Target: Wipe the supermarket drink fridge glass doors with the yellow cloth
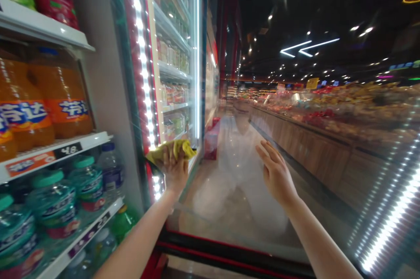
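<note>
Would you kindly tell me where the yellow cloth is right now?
In the head view, the yellow cloth is bunched in the left hand, just right of the LED-lit cooler frame and left of the open right hand.

My left hand [172, 169] is curled shut in a grip, its fingers [169, 156] bent over. My right hand [277, 174] is raised and open, with straight fingers [266, 150], while my left forearm [138, 239] and right forearm [318, 239] reach forward, bare.
</note>
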Demonstrator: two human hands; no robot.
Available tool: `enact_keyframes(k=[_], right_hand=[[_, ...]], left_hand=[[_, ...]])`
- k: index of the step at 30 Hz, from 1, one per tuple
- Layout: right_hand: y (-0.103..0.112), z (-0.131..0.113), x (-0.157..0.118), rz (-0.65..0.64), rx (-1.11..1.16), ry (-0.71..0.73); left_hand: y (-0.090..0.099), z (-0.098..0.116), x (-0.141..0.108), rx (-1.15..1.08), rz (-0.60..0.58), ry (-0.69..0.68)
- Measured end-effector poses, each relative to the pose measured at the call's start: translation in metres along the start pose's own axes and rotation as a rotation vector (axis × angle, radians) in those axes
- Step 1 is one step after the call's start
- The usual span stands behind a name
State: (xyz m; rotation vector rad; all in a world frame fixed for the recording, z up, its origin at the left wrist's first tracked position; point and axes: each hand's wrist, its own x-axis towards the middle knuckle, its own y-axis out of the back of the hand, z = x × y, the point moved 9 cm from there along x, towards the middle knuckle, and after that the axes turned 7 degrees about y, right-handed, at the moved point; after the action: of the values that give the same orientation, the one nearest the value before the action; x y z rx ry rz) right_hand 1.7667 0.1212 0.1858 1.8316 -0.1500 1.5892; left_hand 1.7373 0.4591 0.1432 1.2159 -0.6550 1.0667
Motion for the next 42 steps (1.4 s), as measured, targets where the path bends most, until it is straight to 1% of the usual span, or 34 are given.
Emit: enact_keyframes(k=[1, 3, 4, 5, 7, 9, 10, 11, 12, 13, 14, 15, 16, 17, 18, 19, 21, 22, 23, 24, 25, 28, 29, 30, 31, 32, 33, 35, 36, 37, 39, 40, 41, 42], right_hand=[[0.0, 0.001, 0.0, 0.008, 0.006, -0.002], [0.0, 0.001, 0.001, 0.021, 0.017, -0.004], [-0.001, 0.001, 0.001, 0.023, 0.022, -0.003], [-0.001, 0.001, 0.0, 0.021, 0.028, 0.0], [-0.001, 0.001, -0.002, 0.008, 0.035, 0.017], [0.002, 0.003, -0.008, -0.008, 0.027, 0.039], [0.005, 0.005, -0.011, -0.019, 0.012, 0.045], [0.008, 0.008, -0.015, -0.031, -0.016, 0.045], [0.013, 0.011, -0.019, -0.042, -0.058, 0.037], [0.018, 0.016, -0.023, -0.05, -0.111, 0.022], [0.023, 0.021, -0.026, -0.055, -0.171, 0.0], [0.028, 0.026, -0.028, -0.056, -0.23, -0.024], [0.033, 0.031, -0.03, -0.054, -0.279, -0.049], [0.036, 0.034, -0.031, -0.052, -0.315, -0.071], [0.038, 0.037, -0.03, -0.051, -0.336, -0.089], [0.039, 0.039, -0.03, -0.052, -0.344, -0.1], [0.038, 0.041, -0.028, -0.052, -0.331, -0.106], [0.037, 0.042, -0.028, -0.049, -0.314, -0.104], [0.037, 0.043, -0.029, -0.043, -0.291, -0.098], [0.038, 0.044, -0.031, -0.037, -0.264, -0.089], [0.039, 0.046, -0.034, -0.033, -0.237, -0.081], [0.047, 0.055, -0.049, -0.035, -0.213, -0.089], [0.051, 0.059, -0.055, -0.041, -0.233, -0.106], [0.055, 0.064, -0.061, -0.048, -0.259, -0.128], [0.058, 0.068, -0.067, -0.054, -0.285, -0.147], [0.06, 0.071, -0.072, -0.06, -0.304, -0.162], [0.061, 0.073, -0.075, -0.066, -0.315, -0.171], [0.06, 0.075, -0.079, -0.073, -0.321, -0.177], [0.058, 0.076, -0.08, -0.074, -0.322, -0.178], [0.056, 0.076, -0.08, -0.073, -0.324, -0.18], [0.053, 0.076, -0.08, -0.066, -0.324, -0.181], [0.052, 0.077, -0.08, -0.065, -0.319, -0.179], [0.051, 0.077, -0.08, -0.066, -0.31, -0.176], [0.051, 0.078, -0.081, -0.071, -0.296, -0.17]], left_hand=[[0.004, 0.005, 0.019, -0.008, 0.04, 0.039], [0.005, 0.036, 0.049, -0.031, 0.077, 0.049], [0.003, 0.056, 0.055, -0.042, 0.082, 0.035], [-0.002, 0.077, 0.054, -0.056, 0.067, -0.006], [-0.012, 0.113, 0.031, -0.079, 0.014, -0.154], [-0.022, 0.137, -0.017, -0.092, -0.057, -0.45], [-0.025, 0.138, -0.042, -0.104, -0.077, -0.582], [-0.026, 0.134, -0.063, -0.117, -0.079, -0.67], [-0.026, 0.126, -0.075, -0.117, -0.071, -0.704], [-0.027, 0.119, -0.077, -0.105, -0.066, -0.691], [-0.026, 0.115, -0.07, -0.099, -0.055, -0.659], [-0.023, 0.116, -0.055, -0.094, -0.042, -0.599], [-0.02, 0.121, -0.034, -0.088, -0.032, -0.5], [-0.016, 0.129, -0.009, -0.095, -0.025, -0.376], [-0.011, 0.142, 0.014, -0.112, -0.019, -0.261], [-0.006, 0.159, 0.034, -0.139, -0.01, -0.185], [-0.001, 0.197, 0.055, -0.173, 0.004, -0.146], [-0.003, 0.211, 0.054, -0.169, 0.003, -0.176], [-0.007, 0.221, 0.046, -0.158, -0.008, -0.237], [-0.013, 0.224, 0.031, -0.144, -0.027, -0.326], [-0.021, 0.222, 0.01, -0.126, -0.054, -0.435], [-0.039, 0.192, -0.064, -0.12, -0.135, -0.821], [-0.041, 0.181, -0.081, -0.118, -0.153, -0.903], [-0.041, 0.171, -0.086, -0.114, -0.156, -0.906], [-0.04, 0.168, -0.083, -0.098, -0.164, -0.88], [-0.037, 0.172, -0.072, -0.087, -0.156, -0.832], [-0.03, 0.182, -0.056, -0.087, -0.123, -0.761], [-0.017, 0.211, -0.013, -0.097, -0.052, -0.555], [-0.013, 0.23, 0.003, -0.111, -0.038, -0.488], [-0.011, 0.252, 0.014, -0.133, -0.028, -0.475], [-0.014, 0.287, 0.016, -0.178, -0.045, -0.546], [-0.018, 0.297, 0.008, -0.197, -0.057, -0.605], [-0.023, 0.3, -0.006, -0.21, -0.067, -0.672], [-0.029, 0.296, -0.023, -0.217, -0.074, -0.74]])
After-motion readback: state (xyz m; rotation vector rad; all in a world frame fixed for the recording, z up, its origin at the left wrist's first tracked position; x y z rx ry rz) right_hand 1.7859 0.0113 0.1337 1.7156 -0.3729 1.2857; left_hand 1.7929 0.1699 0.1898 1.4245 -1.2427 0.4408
